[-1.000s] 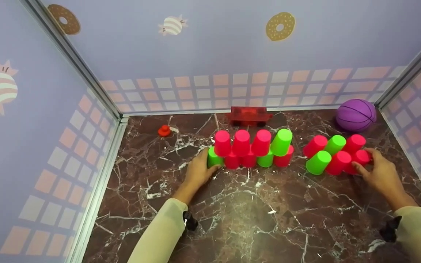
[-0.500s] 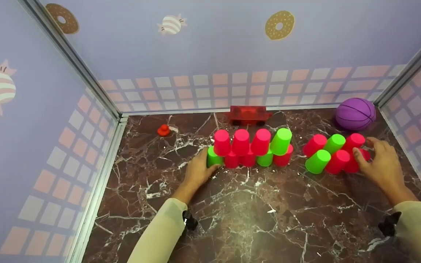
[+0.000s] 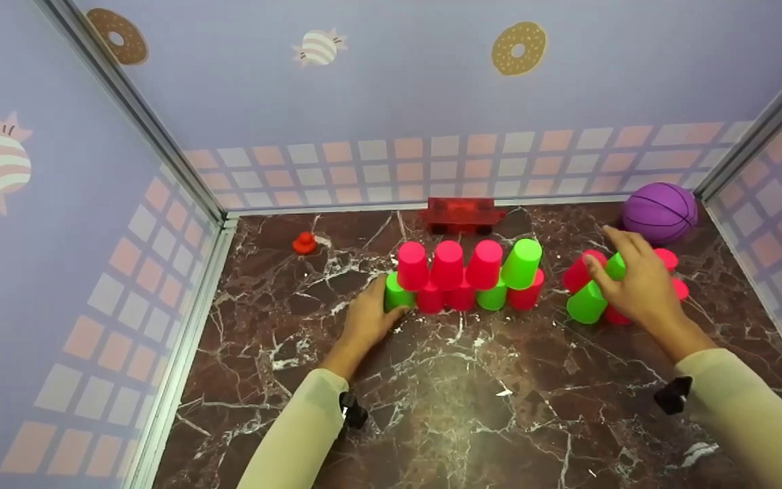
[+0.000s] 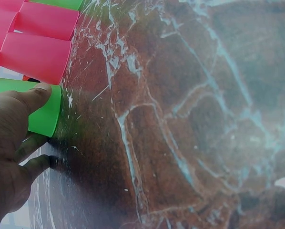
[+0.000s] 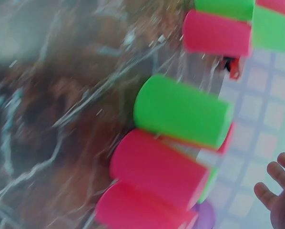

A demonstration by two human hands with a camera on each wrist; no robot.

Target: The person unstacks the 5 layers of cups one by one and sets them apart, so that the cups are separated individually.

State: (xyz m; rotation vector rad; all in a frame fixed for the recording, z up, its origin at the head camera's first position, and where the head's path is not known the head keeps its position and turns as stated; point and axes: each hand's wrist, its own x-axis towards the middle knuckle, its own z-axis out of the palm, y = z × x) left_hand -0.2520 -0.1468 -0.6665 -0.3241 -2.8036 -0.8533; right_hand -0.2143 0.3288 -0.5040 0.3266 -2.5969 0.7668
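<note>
At the left end of a two-tier row of upside-down cups, my left hand (image 3: 367, 314) grips a green cup (image 3: 399, 293). The left wrist view shows the thumb (image 4: 36, 97) across this cup's front, other fingers behind. Three pink cups (image 3: 449, 265) and a green cup (image 3: 523, 263) make the upper tier, set over the gaps below. My right hand (image 3: 643, 288), fingers spread and holding nothing, hovers over a separate group of pink and green cups, hiding several. A green cup (image 3: 586, 303) and a pink cup (image 3: 575, 275) show left of it.
Behind the row stands a red see-through toy (image 3: 462, 214) with dark wheels. A small orange-red toy (image 3: 305, 243) lies at the back left, and a purple ball (image 3: 659, 212) sits in the back right corner. Patterned walls (image 3: 337, 102) enclose the marbled surface (image 3: 459, 394).
My right hand has come off the pink cup at the right end and moved left over the group. The left hand and the stacked row stay put.
</note>
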